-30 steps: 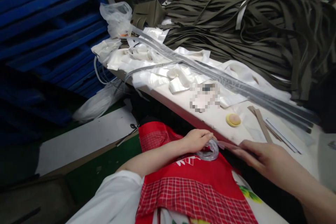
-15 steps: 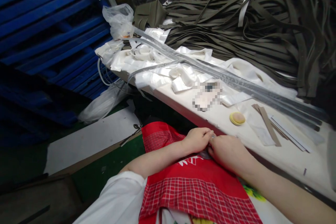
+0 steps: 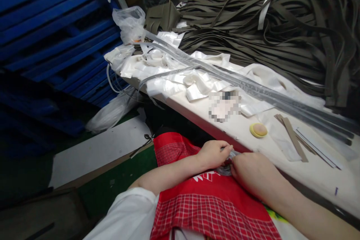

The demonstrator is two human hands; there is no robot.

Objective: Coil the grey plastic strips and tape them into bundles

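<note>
My left hand point(image 3: 214, 153) and my right hand point(image 3: 247, 169) are close together over my lap, in front of the red apron point(image 3: 230, 198). Both are closed on a piece of crumpled, see-through plastic point(image 3: 232, 154). It shows between the two hands and a little below them, but the fingers cover much of it, so its full shape is hidden. On the table beside my right hand sits a round yellow-rimmed item point(image 3: 258, 130). A blurred-out object point(image 3: 224, 106) lies farther back on the same edge.
Long clear plastic strips point(image 3: 247, 82) run across the white table point(image 3: 306, 180). Crumpled white film point(image 3: 165, 82) and thin flat strips point(image 3: 294, 138) lie there too. Dark olive straps point(image 3: 239, 15) are heaped behind. Blue pallets point(image 3: 56, 26) stand at left, near a white board point(image 3: 98, 150).
My hands have moved slightly apart and down, so more of the plastic shows between them. The view has shifted a little.
</note>
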